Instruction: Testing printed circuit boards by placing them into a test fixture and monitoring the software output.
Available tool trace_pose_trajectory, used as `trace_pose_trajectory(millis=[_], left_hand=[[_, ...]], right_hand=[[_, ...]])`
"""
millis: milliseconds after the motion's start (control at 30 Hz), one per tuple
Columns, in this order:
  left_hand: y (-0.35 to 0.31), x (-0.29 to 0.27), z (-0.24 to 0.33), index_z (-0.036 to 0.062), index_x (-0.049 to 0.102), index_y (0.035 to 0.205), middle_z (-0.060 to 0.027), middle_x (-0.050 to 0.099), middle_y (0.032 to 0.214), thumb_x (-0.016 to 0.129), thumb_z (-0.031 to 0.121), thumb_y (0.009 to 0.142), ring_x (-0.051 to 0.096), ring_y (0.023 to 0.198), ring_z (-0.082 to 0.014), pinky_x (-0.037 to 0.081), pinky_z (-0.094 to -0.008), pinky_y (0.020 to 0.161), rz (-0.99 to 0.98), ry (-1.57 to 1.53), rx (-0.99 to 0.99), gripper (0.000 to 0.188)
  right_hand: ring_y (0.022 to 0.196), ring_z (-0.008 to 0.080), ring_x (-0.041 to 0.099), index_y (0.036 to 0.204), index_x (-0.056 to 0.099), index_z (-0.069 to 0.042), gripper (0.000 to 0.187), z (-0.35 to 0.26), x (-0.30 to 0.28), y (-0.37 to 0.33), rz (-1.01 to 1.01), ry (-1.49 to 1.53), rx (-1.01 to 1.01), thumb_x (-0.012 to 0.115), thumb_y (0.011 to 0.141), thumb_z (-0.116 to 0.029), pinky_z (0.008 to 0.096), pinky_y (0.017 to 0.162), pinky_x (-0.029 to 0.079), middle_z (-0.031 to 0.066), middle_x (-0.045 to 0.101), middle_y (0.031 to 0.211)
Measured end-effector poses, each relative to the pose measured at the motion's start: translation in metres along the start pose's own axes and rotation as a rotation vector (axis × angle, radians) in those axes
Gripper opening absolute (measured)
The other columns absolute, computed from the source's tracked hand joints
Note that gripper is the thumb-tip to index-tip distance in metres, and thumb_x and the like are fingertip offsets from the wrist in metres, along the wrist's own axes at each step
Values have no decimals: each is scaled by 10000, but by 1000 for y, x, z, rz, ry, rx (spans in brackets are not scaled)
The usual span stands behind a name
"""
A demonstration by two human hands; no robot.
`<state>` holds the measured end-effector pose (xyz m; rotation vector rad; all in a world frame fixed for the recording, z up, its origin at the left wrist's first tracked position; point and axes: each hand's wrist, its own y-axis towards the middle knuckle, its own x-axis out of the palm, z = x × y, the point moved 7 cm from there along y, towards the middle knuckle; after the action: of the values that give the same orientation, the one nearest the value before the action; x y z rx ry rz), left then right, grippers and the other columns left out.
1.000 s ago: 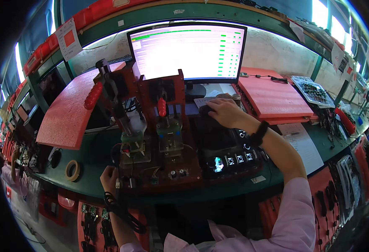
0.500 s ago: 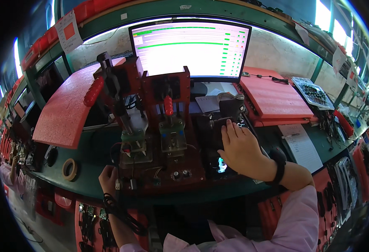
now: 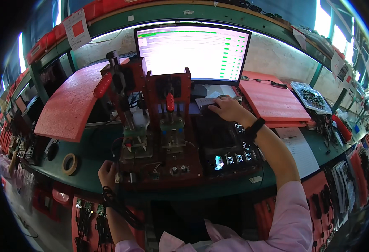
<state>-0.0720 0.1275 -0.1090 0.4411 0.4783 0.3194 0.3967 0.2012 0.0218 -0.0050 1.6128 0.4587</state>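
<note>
My left hand (image 3: 106, 173) is closed at the front left corner of the red test fixture (image 3: 180, 181), beside a small connector (image 3: 117, 178). What its fingers hold is hidden. A coil of black cable (image 3: 123, 213) hangs over the left wrist. My right hand (image 3: 231, 111) reaches over the far end of a black control box (image 3: 222, 136), thumb on the near side and fingers bent on the far side. Something dark sits under those fingers, too dim to name. On the box's front, a small display (image 3: 219, 163) and several buttons glow. Two red-handled toggle clamps (image 3: 170, 102) stand on the fixture.
Behind stands a lit monitor (image 3: 192, 54). Pink foam sheets lie at left (image 3: 69, 103) and right (image 3: 274, 98). A tape roll (image 3: 70, 164) rests on the green bench at left. A written sheet (image 3: 297, 151) and a tray of small parts (image 3: 311, 97) are at right.
My right hand has moved away from me, off the top of the black box to its far end, uncovering the lit buttons. The left hand stays about where it was.
</note>
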Motion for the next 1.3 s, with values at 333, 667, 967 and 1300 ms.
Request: trace_pose_trajectory(millis=[333, 667, 967, 1300], left_hand=[[-1, -1, -3, -22, 550, 798, -28, 533, 626, 566, 107, 829, 471, 597, -49, 396, -237, 532, -18, -5, 9, 134], [-2, -5, -17, -22, 552, 811, -55, 563, 653, 581, 118, 824, 504, 631, -71, 418, -247, 574, -31, 2, -30, 144], [-2, -1, -11, -23, 558, 813, -62, 569, 648, 587, 119, 809, 516, 621, -84, 421, -254, 579, -23, 13, -74, 146], [-3, -3, 0, -30, 565, 807, -64, 571, 633, 580, 114, 803, 514, 610, -80, 418, -253, 562, 6, 61, -54, 145]], right_hand=[[1024, 405, 520, 1303, 402, -43, 648, -56, -51, -85, 74, -185, -50, 569, 817, -438, 464, 856, 428, 285, 533, 1069], [1169, 490, 416, 1403, 248, -84, 747, -87, -42, -106, -24, -440, -2, 571, 823, -427, 470, 921, 411, 418, 366, 1233], [1255, 450, 339, 1402, 261, -120, 748, -49, -14, -35, -246, -226, 115, 468, 841, -568, 563, 990, 298, 349, 315, 1335], [1220, 364, 410, 1248, 468, -42, 731, -27, 13, 18, -396, -49, 157, 363, 844, -642, 566, 995, 277, 234, 456, 1277]])
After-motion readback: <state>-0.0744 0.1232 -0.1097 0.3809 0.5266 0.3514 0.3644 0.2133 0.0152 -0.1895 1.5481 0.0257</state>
